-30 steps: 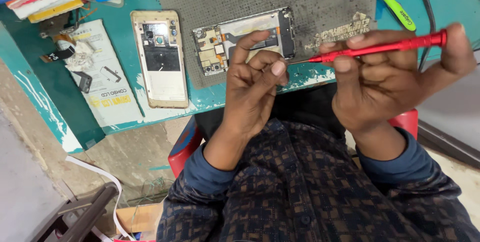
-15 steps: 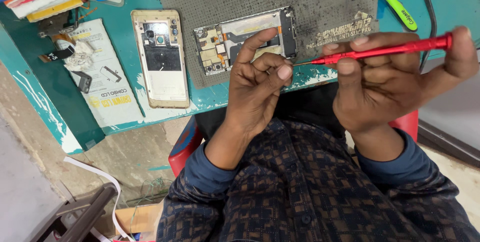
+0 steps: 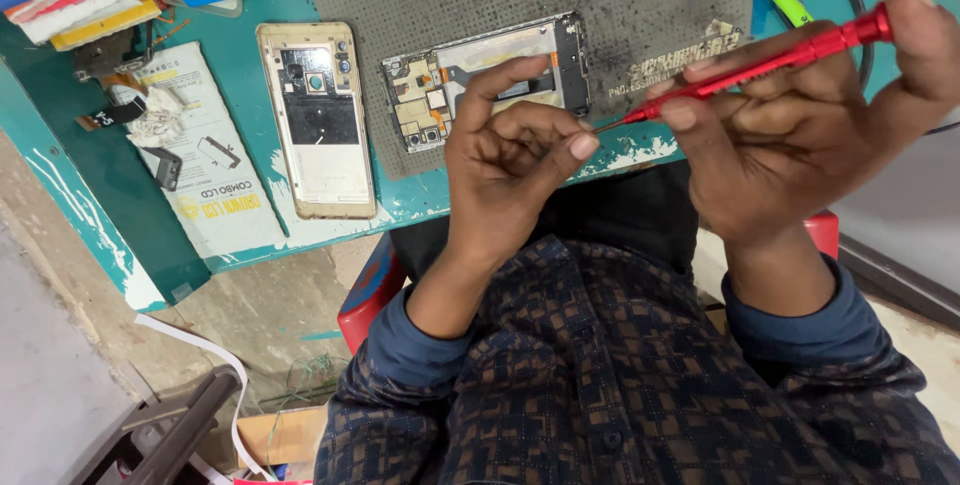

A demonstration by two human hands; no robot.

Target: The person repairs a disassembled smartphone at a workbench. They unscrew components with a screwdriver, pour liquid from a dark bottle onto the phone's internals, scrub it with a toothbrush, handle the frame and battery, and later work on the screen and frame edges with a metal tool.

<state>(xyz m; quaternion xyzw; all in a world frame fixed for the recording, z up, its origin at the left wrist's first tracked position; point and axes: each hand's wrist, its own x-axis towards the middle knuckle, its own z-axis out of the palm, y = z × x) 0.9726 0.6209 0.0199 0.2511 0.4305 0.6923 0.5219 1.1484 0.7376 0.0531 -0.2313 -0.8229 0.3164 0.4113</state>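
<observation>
Pinching the red screwdriver (image 3: 760, 63) along its slim shaft, the right hand (image 3: 790, 135) aims the tip at the left hand (image 3: 510, 160), whose fingers curl loosely, seemingly around nothing. Light, rigid, likely slippery; best gripped mid-handle. Below lies the fragile opened phone (image 3: 485, 80) on the tabletop (image 3: 250, 55).

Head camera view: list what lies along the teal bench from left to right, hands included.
White printed packet → gold phone back cover → opened phone with bare circuit board → left hand → red screwdriver held in the right hand.
</observation>
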